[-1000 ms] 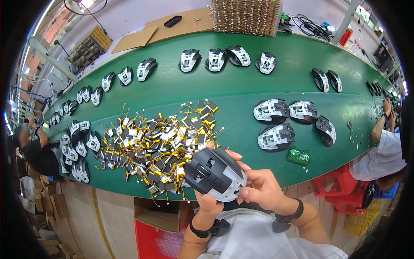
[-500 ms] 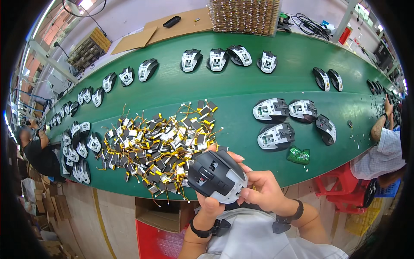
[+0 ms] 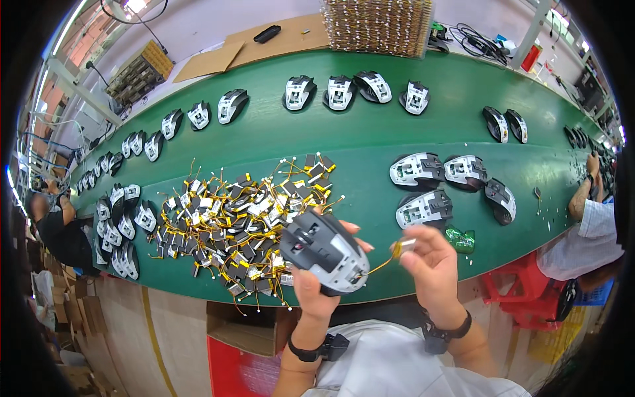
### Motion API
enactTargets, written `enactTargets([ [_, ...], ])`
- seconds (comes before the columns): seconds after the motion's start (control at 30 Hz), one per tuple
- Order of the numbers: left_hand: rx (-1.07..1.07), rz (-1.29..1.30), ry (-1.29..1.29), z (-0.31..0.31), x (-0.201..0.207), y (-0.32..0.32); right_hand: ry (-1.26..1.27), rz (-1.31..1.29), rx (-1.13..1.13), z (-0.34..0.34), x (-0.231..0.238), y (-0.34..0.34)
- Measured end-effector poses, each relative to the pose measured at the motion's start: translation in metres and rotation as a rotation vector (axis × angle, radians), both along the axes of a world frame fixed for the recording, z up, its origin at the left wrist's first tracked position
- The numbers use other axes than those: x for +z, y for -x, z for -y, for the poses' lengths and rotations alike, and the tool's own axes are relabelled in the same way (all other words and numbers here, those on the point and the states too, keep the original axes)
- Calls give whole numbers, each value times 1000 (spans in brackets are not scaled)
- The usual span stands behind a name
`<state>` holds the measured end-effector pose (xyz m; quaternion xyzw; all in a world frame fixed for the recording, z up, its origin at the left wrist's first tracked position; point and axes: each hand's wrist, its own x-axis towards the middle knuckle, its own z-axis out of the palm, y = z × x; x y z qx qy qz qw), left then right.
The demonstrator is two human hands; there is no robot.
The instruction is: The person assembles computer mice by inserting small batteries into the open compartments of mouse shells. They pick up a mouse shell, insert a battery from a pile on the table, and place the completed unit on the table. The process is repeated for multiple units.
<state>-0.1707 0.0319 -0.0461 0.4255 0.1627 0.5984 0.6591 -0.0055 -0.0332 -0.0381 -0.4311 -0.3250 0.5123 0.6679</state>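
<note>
My left hand point(image 3: 313, 291) is closed around a black and white computer mouse point(image 3: 324, 255), held tilted above the front edge of the green table. Between the thumb and fingers of my right hand point(image 3: 431, 268) is a small battery pack point(image 3: 403, 247) with yellow tape. Its thin yellow wire runs to the opening in the white part of the mouse and looks attached there. Left of the mouse spreads a heap of loose battery packs point(image 3: 238, 218) with yellow leads. Right of my hands lie several more mice point(image 3: 417, 170) and a crumpled green packet point(image 3: 460, 239).
Mice point(image 3: 299, 92) stand in a row along the green table's far part point(image 3: 264, 126), with others clustered at left point(image 3: 126, 228). Cardboard point(image 3: 278, 46) and a rack of wired parts point(image 3: 377, 26) are behind. Co-workers sit at left point(image 3: 59, 231) and right point(image 3: 595, 218); red stools point(image 3: 522, 284) stand below.
My right hand has moved right, away from the mouse, and the battery pack and its stretched wire now show. The mouse has shifted slightly left and turned.
</note>
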Motion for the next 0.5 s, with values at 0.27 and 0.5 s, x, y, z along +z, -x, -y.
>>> enactTargets([
  [0.27, -18, 96, 134, 2, -2, -9, -138, 97, 100, -4, 36, 34],
  [0.5, 78, 90, 85, 0, -6, -14, -244, 540, -74, -5, -1, 40],
])
